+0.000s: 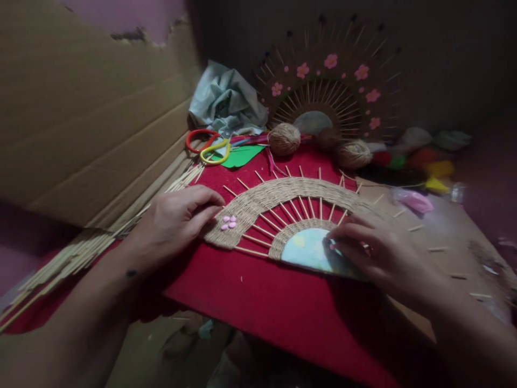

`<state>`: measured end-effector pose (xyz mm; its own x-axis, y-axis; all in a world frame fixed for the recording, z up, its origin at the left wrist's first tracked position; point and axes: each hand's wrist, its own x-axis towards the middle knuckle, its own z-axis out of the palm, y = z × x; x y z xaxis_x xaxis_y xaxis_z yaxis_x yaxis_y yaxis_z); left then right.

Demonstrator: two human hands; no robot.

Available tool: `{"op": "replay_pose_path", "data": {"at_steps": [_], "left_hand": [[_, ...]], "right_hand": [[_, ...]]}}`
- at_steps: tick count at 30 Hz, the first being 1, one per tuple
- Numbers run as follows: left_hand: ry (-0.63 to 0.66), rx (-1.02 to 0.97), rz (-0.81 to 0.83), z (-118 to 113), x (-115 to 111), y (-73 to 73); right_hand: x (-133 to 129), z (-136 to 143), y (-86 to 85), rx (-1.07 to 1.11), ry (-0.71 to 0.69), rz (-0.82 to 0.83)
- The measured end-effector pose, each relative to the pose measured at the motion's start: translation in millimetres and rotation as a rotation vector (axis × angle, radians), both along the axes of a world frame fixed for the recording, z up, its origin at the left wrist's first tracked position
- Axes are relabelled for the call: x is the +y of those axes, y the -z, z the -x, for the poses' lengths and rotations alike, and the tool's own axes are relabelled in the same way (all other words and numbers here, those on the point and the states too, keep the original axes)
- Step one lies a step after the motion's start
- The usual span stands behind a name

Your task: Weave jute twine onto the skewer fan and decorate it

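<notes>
On the red cloth rests a half-round woven fan (299,187), its twine bands crossed by thin wooden sticks. Several pink clay petals (229,222) form a flower near its left end. A pale blue half-disc (309,245) fills the centre of the fan. My left hand (177,215) is closed at the fan's left edge, thumb and forefinger pinched on its rim. Above the right part of the half-disc, my right hand (375,250) has its fingers pinched together. A tiny pinkish speck shows by those fingertips; what they hold is too small to make out.
Red- and yellow-handled scissors (208,148) lie by a green sheet (244,156) and crumpled cloth (228,99). Twine balls (285,139) sit behind the fan. A second flowered fan (331,62) stands at the back. Loose sticks (89,250) lie left; a pink packet (414,200) lies right.
</notes>
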<state>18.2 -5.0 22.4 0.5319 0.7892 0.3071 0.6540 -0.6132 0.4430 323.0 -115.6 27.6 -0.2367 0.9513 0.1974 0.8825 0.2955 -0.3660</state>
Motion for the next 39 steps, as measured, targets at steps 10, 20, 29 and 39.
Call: {"op": "replay_pose_path", "data": {"at_steps": [10,20,29,39], "left_hand": [[0.078,-0.066,-0.010,-13,-20,-10.6],[0.406,-0.329,0.026,-61,-69,-6.7],[0.351,-0.374,-0.079,-46,-72,-3.2],[-0.055,-0.256,0.000,3,-31,-17.6]], "right_hand": [[-4,7,-0.3,0.082,-0.013,0.063],[-5,60,-4.4,1.116,0.181,0.511],[4,80,-2.3,1.362,0.056,0.655],[27,107,-11.8,1.069,0.107,0.507]]}}
